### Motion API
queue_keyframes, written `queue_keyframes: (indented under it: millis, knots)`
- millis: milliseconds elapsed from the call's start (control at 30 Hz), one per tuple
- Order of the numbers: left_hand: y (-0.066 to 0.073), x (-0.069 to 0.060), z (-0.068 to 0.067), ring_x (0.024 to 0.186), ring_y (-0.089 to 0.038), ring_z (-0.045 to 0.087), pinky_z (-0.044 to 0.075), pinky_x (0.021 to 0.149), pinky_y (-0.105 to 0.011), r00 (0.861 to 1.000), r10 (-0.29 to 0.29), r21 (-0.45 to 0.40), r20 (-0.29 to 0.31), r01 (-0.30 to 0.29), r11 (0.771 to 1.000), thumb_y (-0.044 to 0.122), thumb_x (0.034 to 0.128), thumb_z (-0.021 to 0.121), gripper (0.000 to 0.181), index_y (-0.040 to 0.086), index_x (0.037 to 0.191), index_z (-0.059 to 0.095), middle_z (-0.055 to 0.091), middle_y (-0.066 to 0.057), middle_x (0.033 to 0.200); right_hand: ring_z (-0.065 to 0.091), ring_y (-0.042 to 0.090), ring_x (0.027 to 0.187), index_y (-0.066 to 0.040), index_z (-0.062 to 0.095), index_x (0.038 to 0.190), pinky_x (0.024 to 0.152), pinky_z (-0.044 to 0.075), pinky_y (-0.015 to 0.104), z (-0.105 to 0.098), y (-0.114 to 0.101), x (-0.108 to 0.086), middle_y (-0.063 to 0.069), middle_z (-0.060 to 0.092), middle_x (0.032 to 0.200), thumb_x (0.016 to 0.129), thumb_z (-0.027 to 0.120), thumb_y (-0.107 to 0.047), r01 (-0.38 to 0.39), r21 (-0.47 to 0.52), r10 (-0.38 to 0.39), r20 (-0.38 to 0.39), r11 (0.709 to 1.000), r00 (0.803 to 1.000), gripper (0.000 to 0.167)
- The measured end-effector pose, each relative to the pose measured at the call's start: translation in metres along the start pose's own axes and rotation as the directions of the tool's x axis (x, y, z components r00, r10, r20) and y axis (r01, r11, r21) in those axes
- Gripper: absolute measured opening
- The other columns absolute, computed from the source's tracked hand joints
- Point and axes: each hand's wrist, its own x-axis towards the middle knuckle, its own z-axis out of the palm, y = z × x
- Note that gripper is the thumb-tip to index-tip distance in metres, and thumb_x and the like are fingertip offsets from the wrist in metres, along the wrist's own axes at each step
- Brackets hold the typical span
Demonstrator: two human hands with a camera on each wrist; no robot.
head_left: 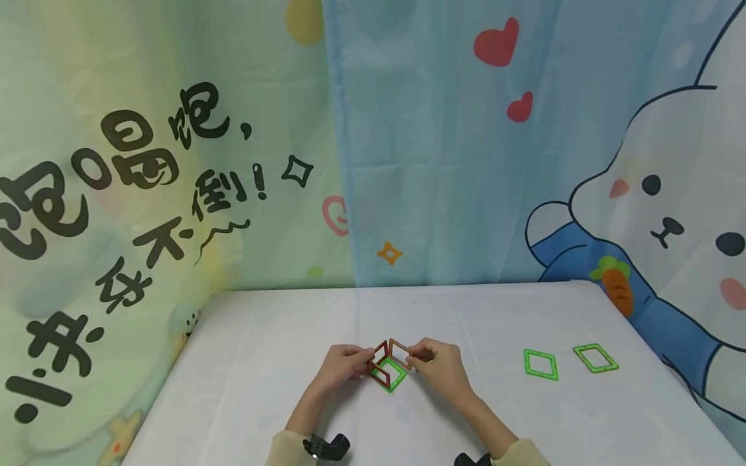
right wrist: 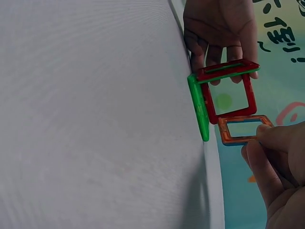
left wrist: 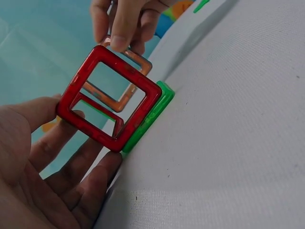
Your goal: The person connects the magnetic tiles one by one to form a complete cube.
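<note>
"What's around you?"

"A white counter (head_left: 233,388), a printed curtain (head_left: 419,162) beyond its far edge, two green frames (head_left: 540,353) lying well to the right."

"And your hands?"

"My left hand (head_left: 344,364) pinches red frames (left wrist: 127,70) standing on a green base (right wrist: 198,107); just right, my right hand (head_left: 441,362) has an orange frame (right wrist: 243,118) in a narrow pinch. Whether orange touches red, I can't tell."

A white-covered table (head_left: 262,336) reaches back to hanging printed cloth. On the left, a pale green and yellow panel (head_left: 256,39) carries large black Chinese characters (head_left: 169,241) slanting upward to the right. Beside it hangs a softly creased light blue panel (head_left: 419,162), with two red hearts (head_left: 497,46) and a big white cartoon animal (head_left: 688,142) in blue clothing (complete with an orange carrot (head_left: 618,292)). The light is soft.
</note>
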Motion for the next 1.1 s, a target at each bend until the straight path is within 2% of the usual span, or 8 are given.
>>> queue_keyframes:
  millis: [167,333,567,767,833,933,1100]
  knots:
    - [0.0,0.0,-0.001,0.066,-0.011,0.065,0.047,0.056,-0.024,1.0,0.007,0.014,0.006,-0.007,1.0,0.031,0.0903,0.069,0.034,-0.002,0.094,0.073,0.07,-0.005,0.08,0.063,0.006,0.06,-0.004,0.073,0.081,0.056,0.051,0.023,0.003,0.002,0.0,-0.006,0.068,0.069,0.074,0.08,0.008,-0.018,-0.008,0.018,-0.002,1.0,1.0,0.016]
    - [0.001,-0.001,0.0,0.066,-0.011,0.065,0.047,0.056,-0.024,1.0,0.011,0.017,0.006,-0.011,1.0,0.031,0.0906,0.069,0.034,-0.003,0.094,0.073,0.07,-0.005,0.079,0.063,0.006,0.06,-0.004,0.072,0.08,0.057,0.052,0.024,0.005,0.001,-0.001,-0.006,0.068,0.069,0.073,0.08,0.009,0.002,-0.023,-0.002,-0.005,1.0,1.0,0.016]
    - [0.039,-0.027,-0.001,0.068,-0.013,0.065,0.048,0.059,-0.026,1.0,0.006,0.009,0.015,-0.006,1.0,0.021,0.0936,0.065,0.032,-0.01,0.097,0.07,0.07,-0.004,0.078,0.063,0.006,0.061,-0.006,0.073,0.081,0.057,0.051,0.023,0.007,0.002,-0.002,-0.008,0.068,0.069,0.074,0.08,0.008,0.0,-0.04,0.0,0.002,0.999,1.0,0.017]
    - [0.012,-0.008,0.001,0.066,-0.011,0.064,0.046,0.057,-0.025,1.0,-0.003,0.023,0.002,0.003,1.0,0.024,0.093,0.066,0.031,-0.006,0.096,0.071,0.07,-0.005,0.079,0.063,0.006,0.062,-0.006,0.073,0.081,0.058,0.052,0.023,0.008,0.002,-0.002,-0.006,0.069,0.071,0.074,0.08,0.007,-0.003,-0.046,0.004,0.012,0.999,1.0,0.017]
    - [0.006,-0.004,0.001,0.066,-0.01,0.064,0.046,0.056,-0.024,1.0,-0.005,0.028,-0.002,0.005,1.0,0.026,0.0925,0.067,0.031,-0.005,0.096,0.072,0.07,-0.004,0.079,0.063,0.005,0.062,-0.006,0.073,0.081,0.058,0.052,0.023,0.008,0.001,-0.002,-0.005,0.069,0.071,0.074,0.08,0.007,-0.009,-0.051,0.01,0.013,0.999,1.0,0.017]
    - [0.006,-0.004,0.001,0.066,-0.01,0.063,0.046,0.056,-0.024,1.0,-0.006,0.028,-0.001,0.006,1.0,0.026,0.0921,0.067,0.031,-0.005,0.095,0.072,0.07,-0.004,0.078,0.063,0.006,0.063,-0.006,0.073,0.081,0.059,0.052,0.023,0.008,0.0,-0.003,-0.004,0.069,0.072,0.073,0.08,0.008,-0.014,-0.051,0.015,0.012,0.999,1.0,0.017]
    - [0.016,-0.009,0.0,0.066,-0.013,0.065,0.047,0.057,-0.025,1.0,-0.002,0.015,0.018,0.002,1.0,0.021,0.0926,0.067,0.029,-0.008,0.094,0.071,0.07,-0.006,0.077,0.063,0.007,0.062,-0.005,0.072,0.081,0.059,0.052,0.023,0.007,-0.002,-0.003,-0.003,0.069,0.072,0.073,0.08,0.009,-0.024,-0.049,0.025,0.015,0.999,1.0,0.018]
